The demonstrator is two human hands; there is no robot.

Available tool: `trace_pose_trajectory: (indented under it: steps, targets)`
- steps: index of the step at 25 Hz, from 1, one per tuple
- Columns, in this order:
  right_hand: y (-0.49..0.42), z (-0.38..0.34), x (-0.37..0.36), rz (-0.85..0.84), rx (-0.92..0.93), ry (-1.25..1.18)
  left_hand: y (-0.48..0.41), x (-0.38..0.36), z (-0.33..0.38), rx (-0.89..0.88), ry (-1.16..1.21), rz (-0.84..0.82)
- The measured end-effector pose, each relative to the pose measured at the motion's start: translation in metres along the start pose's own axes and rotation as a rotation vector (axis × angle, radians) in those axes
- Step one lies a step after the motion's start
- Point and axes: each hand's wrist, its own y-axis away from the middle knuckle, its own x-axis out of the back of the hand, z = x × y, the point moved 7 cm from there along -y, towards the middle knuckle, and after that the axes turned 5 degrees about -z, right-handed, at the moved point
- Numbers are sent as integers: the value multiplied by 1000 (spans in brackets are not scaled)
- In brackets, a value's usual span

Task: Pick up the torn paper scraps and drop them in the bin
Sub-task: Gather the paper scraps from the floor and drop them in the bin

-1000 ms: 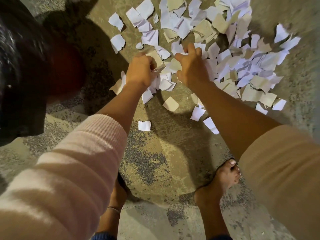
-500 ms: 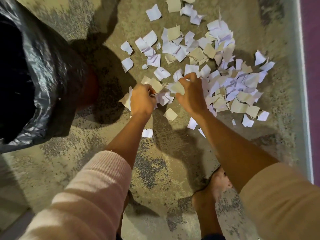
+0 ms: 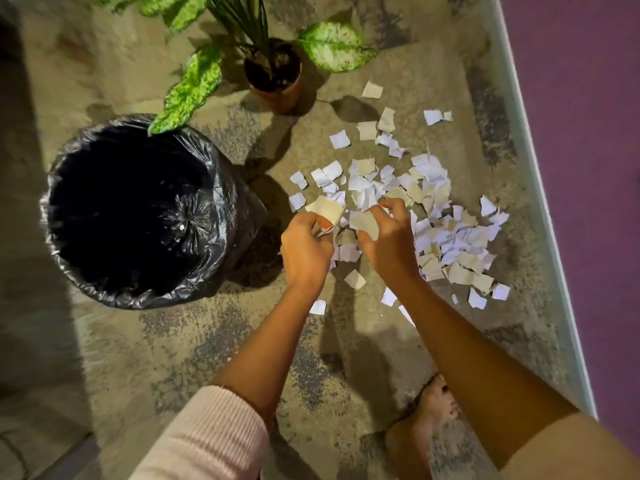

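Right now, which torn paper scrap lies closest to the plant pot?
The beige scrap lying alone just right of the plant pot; all the others lie lower, in or around the main pile.

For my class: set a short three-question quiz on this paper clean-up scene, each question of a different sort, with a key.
1. True or false: the bin stands to the person's right of the scraps.
2. The left hand and right hand each hold: A nothing; B scraps; C a broom.
3. Fill the gap: beyond the scraps stands a pot holding a ____.

Key: 1 false, the bin is on the left. 2 B. 3 plant.
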Motion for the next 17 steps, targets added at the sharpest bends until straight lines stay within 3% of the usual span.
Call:
trace_pose_trajectory:
  steps: [6,17]
  targets:
    - [1,-82,20,73,52,-161,16,77,16,-4,90,132]
    - [-18,-232,-49,-82,138,-147,3,222,-62,89,146,407]
